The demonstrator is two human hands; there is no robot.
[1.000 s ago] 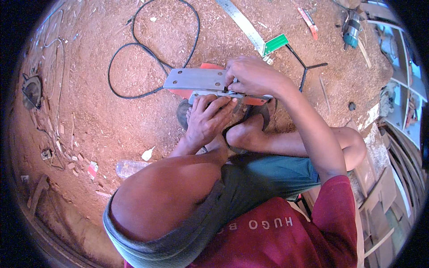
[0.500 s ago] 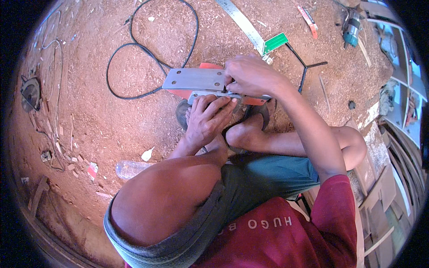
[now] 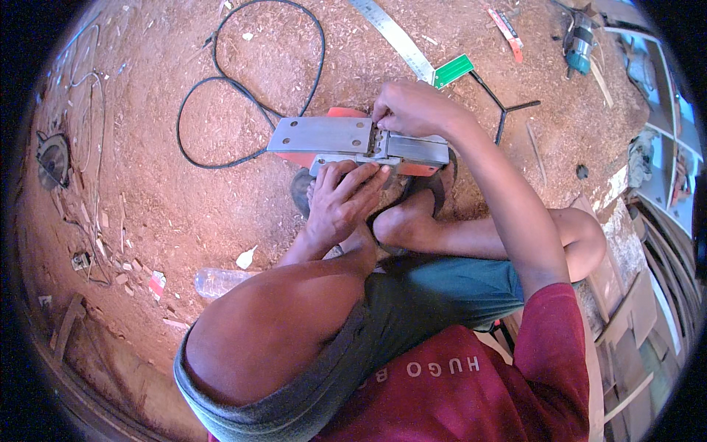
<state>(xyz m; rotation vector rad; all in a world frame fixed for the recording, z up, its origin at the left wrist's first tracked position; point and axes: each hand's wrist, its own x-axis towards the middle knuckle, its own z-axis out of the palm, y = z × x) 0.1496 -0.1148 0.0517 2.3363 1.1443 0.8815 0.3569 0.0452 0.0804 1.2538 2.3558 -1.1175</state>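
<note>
An orange electric planer (image 3: 346, 140) lies upside down on the sawdust floor, its grey metal sole plates facing up. My left hand (image 3: 342, 202) clasps its near side, fingers resting on the gap between the two plates. My right hand (image 3: 409, 110) pinches at the far edge of that gap, fingers closed on the blade area. What the fingertips hold is too small to tell. My sandalled foot (image 3: 401, 217) rests just below the tool.
A black power cable (image 3: 243, 88) loops over the sawdust to the left. A metal ruler (image 3: 394, 33) and green square (image 3: 451, 71) lie beyond the planer. A teal router (image 3: 578, 40) sits far right, a circular saw (image 3: 53, 156) far left, a plastic bottle (image 3: 221, 280) near my knee.
Both hands stay on the planer; the view has shifted only slightly and the fingers have barely moved.
</note>
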